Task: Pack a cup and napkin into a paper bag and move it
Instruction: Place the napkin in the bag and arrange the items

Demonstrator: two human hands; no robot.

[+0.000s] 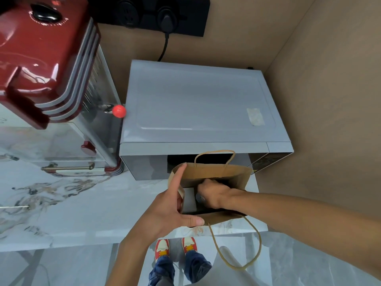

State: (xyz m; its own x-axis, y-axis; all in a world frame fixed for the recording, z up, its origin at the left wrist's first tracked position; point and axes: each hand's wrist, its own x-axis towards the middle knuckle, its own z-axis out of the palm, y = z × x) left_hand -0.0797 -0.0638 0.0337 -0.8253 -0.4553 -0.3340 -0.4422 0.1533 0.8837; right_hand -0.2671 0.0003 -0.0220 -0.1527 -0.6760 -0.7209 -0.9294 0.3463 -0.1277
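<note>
A brown paper bag [228,172] stands open on the marble counter, right in front of the microwave. My left hand [171,211] holds the bag's left rim, forefinger stretched along the edge and thumb on the near rim. My right hand [214,193] reaches down inside the bag, its fingers closed on something dark [199,198] that I cannot make out. A white napkin [188,200] lies flat inside the bag at the left. One twisted paper handle [237,250] hangs over the counter's front edge; the other stands up at the far rim.
A grey microwave [198,104] stands against the back wall, just behind the bag. A red and chrome appliance [47,65] takes up the left. The marble counter [72,203] stretches to the left. A brown wall closes the right side. The counter's front edge is near the bag.
</note>
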